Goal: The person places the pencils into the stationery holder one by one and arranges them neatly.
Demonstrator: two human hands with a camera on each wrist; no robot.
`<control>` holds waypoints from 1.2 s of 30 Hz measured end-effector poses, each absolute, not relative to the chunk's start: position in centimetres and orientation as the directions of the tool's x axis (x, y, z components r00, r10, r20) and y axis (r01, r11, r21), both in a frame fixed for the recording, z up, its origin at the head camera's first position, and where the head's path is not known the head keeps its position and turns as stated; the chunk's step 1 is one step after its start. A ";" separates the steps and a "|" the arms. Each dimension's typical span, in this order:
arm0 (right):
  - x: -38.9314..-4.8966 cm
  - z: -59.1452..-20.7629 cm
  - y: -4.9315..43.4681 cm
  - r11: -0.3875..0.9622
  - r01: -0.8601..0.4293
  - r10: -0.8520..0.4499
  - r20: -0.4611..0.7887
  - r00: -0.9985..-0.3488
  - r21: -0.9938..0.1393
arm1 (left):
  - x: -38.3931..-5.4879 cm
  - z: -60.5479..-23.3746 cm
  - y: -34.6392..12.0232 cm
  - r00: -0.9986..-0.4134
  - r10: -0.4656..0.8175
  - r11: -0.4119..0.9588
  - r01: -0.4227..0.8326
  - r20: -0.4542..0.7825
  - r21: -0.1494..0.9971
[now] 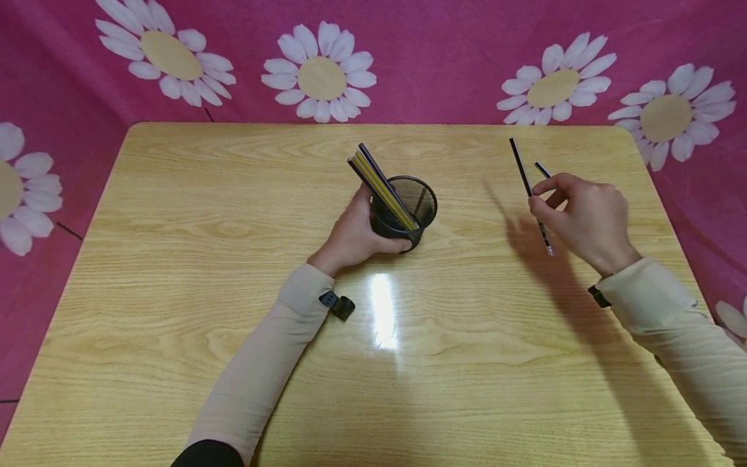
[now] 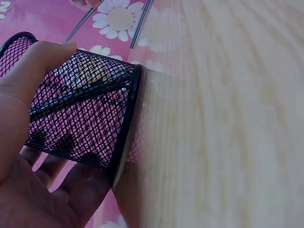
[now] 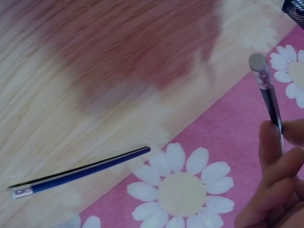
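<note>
My left hand grips a black mesh pencil cup standing near the middle of the table, thumb on the near side and fingers round the far side. Several pencils, dark and yellow ones, lean to the left inside it. Out to the right, my right hand pinches a black pencil between thumb and fingertips, above the tabletop. Its eraser end points back toward me. A blue pencil with a metal-banded end lies on the table beyond that hand, mostly hidden behind it in the head view.
The wood-grain table reflects a bright light patch in front of the cup. Behind its far edge hangs a pink cloth with large white daisies. Each cuff carries a small dark strap device.
</note>
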State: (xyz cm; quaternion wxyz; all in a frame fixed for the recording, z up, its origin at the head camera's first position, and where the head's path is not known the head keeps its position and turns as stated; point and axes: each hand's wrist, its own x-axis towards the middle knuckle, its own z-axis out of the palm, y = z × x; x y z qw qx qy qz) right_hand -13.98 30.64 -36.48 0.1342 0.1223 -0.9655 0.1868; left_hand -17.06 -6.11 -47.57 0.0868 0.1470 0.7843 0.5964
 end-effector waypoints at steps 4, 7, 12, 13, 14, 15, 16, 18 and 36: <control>-13.9 -36.3 30.1 0.884 -0.312 -0.191 0.341 -0.921 -0.347 | -17.0 -47.2 -6.0 -0.941 0.337 0.246 0.109 0.020 0.963; -13.9 -36.2 29.7 0.863 -0.342 -0.196 0.377 -0.905 -0.371 | -17.0 -47.3 -6.0 -0.941 0.338 0.250 0.113 0.023 0.962; -13.7 -36.3 29.0 0.824 -0.388 -0.199 0.429 -0.881 -0.413 | -17.2 -48.0 -6.1 -0.940 0.337 0.251 0.141 0.050 0.958; -13.7 -36.4 28.8 0.816 -0.397 -0.200 0.440 -0.875 -0.419 | -17.3 -48.0 -6.1 -0.940 0.337 0.250 0.146 0.055 0.957; -13.7 -36.4 28.7 0.809 -0.408 -0.202 0.451 -0.869 -0.424 | -17.3 -48.0 -6.1 -0.940 0.338 0.250 0.148 0.058 0.957; -13.6 -36.4 28.6 0.801 -0.418 -0.203 0.462 -0.863 -0.429 | -17.3 -48.0 -6.1 -0.939 0.338 0.249 0.150 0.060 0.957; -13.6 -36.3 28.4 0.793 -0.429 -0.206 0.472 -0.857 -0.433 | -17.2 -48.0 -6.2 -0.939 0.338 0.248 0.152 0.062 0.957; -13.6 -36.3 28.0 0.777 -0.449 -0.210 0.491 -0.845 -0.441 | -17.2 -47.9 -6.2 -0.939 0.339 0.245 0.153 0.063 0.957; -13.6 -35.6 23.8 0.596 -0.624 -0.267 0.609 -0.747 -0.505 | -17.0 -47.0 -6.1 -0.940 0.341 0.261 0.116 0.021 0.958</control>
